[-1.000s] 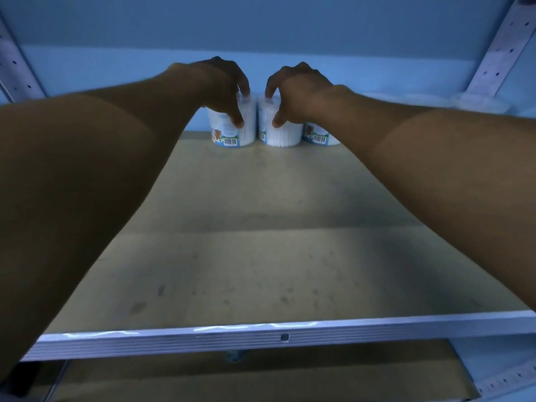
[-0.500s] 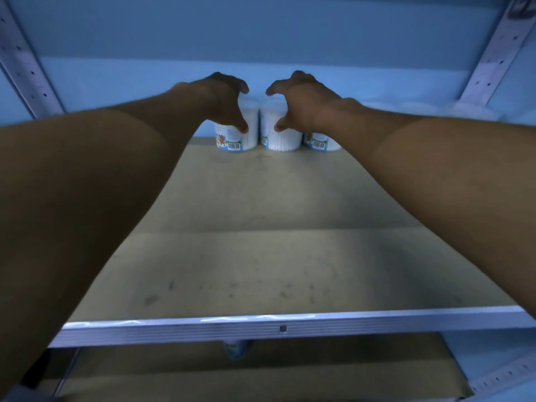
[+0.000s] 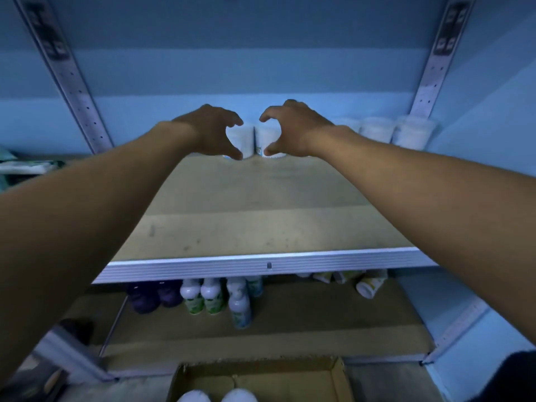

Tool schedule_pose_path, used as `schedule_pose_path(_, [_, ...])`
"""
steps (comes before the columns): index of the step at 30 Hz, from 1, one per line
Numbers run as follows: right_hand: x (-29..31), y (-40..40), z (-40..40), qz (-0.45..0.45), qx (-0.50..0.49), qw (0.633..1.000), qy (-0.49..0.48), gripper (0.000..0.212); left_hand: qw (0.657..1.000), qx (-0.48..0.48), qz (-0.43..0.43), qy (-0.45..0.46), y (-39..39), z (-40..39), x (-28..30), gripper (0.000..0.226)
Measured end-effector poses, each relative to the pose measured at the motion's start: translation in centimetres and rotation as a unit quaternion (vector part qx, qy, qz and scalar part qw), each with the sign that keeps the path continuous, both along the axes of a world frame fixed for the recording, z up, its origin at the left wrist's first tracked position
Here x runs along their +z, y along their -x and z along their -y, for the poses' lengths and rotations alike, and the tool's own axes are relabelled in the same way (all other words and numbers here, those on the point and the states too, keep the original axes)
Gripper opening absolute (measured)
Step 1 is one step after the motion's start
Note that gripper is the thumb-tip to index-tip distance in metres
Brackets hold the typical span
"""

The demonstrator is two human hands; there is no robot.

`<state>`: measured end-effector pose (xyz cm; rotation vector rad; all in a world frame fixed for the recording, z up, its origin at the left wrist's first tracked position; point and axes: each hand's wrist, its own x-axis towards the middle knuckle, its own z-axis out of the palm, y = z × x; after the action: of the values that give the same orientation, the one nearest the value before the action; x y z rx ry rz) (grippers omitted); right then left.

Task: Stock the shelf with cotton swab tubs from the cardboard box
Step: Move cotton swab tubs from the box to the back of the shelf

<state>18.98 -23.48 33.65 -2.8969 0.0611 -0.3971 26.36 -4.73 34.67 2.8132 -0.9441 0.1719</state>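
Observation:
Two white cotton swab tubs (image 3: 243,140) (image 3: 265,139) stand side by side at the back of the wooden shelf (image 3: 261,221). My left hand (image 3: 213,130) and my right hand (image 3: 293,130) hover just in front of them, fingers curled apart, holding nothing. More white tubs (image 3: 377,132) line the back wall to the right. At the bottom edge, the cardboard box (image 3: 261,378) sits open with two white tub lids (image 3: 216,397) showing inside.
A metal rail (image 3: 261,265) fronts the shelf. Perforated uprights (image 3: 72,79) (image 3: 435,62) rise at both sides. The lower shelf holds white and purple bottles (image 3: 203,297) and tipped containers (image 3: 368,285). Packaged goods (image 3: 26,166) lie at the far left.
Both hands have let go of the two tubs and drawn back toward me, fingers spread. The view has pulled back and tilted down, revealing the lower shelf and the box.

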Motion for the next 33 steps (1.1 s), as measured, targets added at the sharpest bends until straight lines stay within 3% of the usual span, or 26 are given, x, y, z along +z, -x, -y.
schedule_pose_path(11, [-1.9, 11.1, -5.2, 0.025, 0.039, 0.998, -0.041, 0.076, 0.998, -0.047, 0.004, 0.043, 10.7, -5.3, -2.5, 0.081])
schedule_pose_path(23, [-9.7, 18.4, -8.9, 0.029, 0.083, 0.993, -0.083, 0.071, 0.996, -0.063, 0.014, 0.066, 18.5, -10.4, -7.8, 0.075])
schedule_pose_path(33, [-15.8, 21.0, -11.5, 0.079, 0.085, 0.992, -0.053, 0.055, 0.991, -0.06, -0.068, 0.099, 21.2, -13.9, -15.0, 0.066])
